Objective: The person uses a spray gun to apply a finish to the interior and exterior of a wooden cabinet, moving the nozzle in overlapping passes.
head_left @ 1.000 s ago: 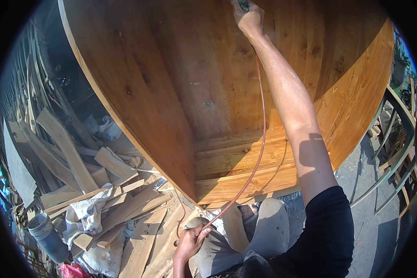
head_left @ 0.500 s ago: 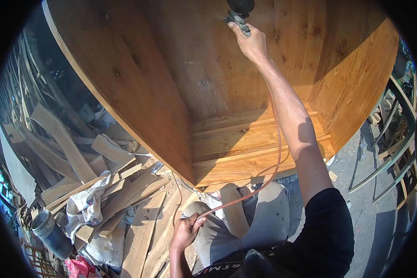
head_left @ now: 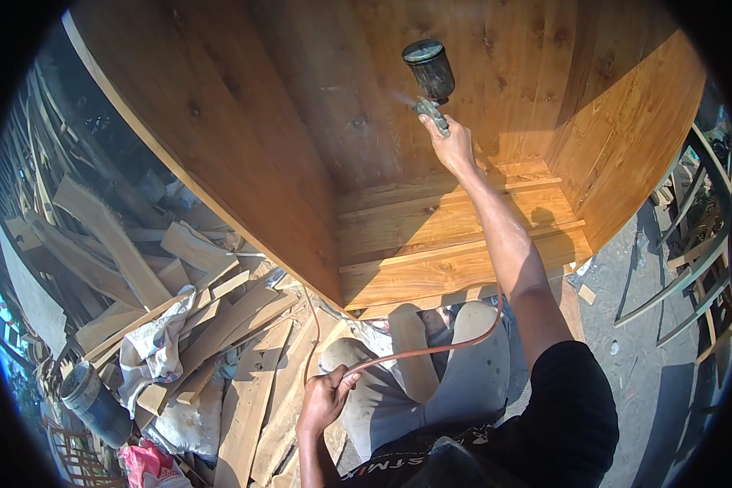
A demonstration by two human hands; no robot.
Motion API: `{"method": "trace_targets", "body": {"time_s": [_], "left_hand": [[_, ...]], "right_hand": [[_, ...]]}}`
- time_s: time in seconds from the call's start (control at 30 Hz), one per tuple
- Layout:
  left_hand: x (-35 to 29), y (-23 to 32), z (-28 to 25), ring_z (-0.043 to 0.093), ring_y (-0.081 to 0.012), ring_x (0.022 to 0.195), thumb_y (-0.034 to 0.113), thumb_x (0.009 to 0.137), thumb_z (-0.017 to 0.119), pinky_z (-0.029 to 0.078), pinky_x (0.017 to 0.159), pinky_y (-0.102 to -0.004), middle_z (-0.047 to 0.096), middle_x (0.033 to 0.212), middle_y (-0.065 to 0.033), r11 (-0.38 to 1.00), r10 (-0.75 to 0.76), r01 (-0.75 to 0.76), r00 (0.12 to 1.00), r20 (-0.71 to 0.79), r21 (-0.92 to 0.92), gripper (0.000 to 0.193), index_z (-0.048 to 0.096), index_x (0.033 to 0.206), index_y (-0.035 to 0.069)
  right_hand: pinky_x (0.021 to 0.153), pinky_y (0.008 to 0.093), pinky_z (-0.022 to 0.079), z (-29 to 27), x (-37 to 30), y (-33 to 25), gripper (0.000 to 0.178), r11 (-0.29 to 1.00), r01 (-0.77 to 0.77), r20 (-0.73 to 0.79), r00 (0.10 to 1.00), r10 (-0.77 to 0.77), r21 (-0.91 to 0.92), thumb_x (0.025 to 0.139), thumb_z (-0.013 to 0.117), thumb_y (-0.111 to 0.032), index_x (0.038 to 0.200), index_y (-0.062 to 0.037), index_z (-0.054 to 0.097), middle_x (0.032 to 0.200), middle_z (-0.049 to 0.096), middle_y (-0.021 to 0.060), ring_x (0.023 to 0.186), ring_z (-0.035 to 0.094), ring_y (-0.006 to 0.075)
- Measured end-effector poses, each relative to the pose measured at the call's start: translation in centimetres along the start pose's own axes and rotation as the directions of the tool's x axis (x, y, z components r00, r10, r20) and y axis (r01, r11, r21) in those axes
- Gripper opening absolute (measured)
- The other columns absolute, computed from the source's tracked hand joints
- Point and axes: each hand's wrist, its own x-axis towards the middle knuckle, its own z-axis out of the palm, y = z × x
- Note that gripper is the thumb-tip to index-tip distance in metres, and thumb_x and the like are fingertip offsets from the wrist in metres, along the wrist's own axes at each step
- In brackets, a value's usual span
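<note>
My right hand point(head_left: 450, 145) is closed round the handle of a spray gun point(head_left: 433, 116) topped by a dark paint cup point(head_left: 431, 71). A pale mist leaves the nozzle toward the left. Around it stands a large wooden cabinet point(head_left: 285, 146), open toward me, with orange-brown panels and a stepped ledge at its bottom. Low in front of my knees, my left hand point(head_left: 327, 398) grips a reddish-brown air hose point(head_left: 423, 352). The hose loops up beside my right forearm, which hides part of it.
Offcut boards point(head_left: 244, 390) lie heaped at the left, with a white sack point(head_left: 156, 350) draped over them. A dirty bucket point(head_left: 96, 404) and a pink plastic bag point(head_left: 148, 464) are at lower left. Curved wooden strips point(head_left: 691, 301) stand on the right above grey ground point(head_left: 618, 366).
My right hand has brought the spray gun down and slightly right, so its whole cup now shows. The hose sags lower in a tighter loop. My left hand has barely moved.
</note>
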Motion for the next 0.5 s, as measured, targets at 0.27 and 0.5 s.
{"method": "trace_targets", "body": {"time_s": [0.27, 0.5], "left_hand": [[0.1, 0.7, 0.4, 0.070, -0.0377, 0.062, 0.035, 0.108, 0.068, 0.053, 0.061, -0.0443, 0.067, 0.067, -0.0178, 0.999, -0.048, 0.048, 0.998, 0.037, 0.011, 0.039, 0.067, 0.090, 0.001], [-0.1, 0.1, 1.2, 0.070, -0.0374, 0.062, 0.035, 0.108, 0.068, 0.053, 0.060, -0.0444, 0.067, 0.068, -0.0180, 0.999, -0.019, 0.018, 0.999, 0.026, 0.032, 0.039, 0.065, 0.089, 0.000]], "right_hand": [[0.069, 0.0536, 0.053, 2.8, -4.6, 7.0, 0.062, 0.997, -0.065, 0.051, 0.996, 0.067, -0.046, 0.102, 0.069, -0.057, 0.098, 0.0046, 0.070, 0.077, 0.070, 0.0292, 0.079, 0.071, 0.0504], [0.074, 0.0580, 0.054, 5.5, -7.8, 12.0, 0.068, 0.979, -0.186, 0.093, 0.977, 0.193, -0.082, 0.100, 0.067, -0.064, 0.100, 0.0041, 0.071, 0.083, 0.072, 0.0321, 0.087, 0.071, 0.0534]]}}
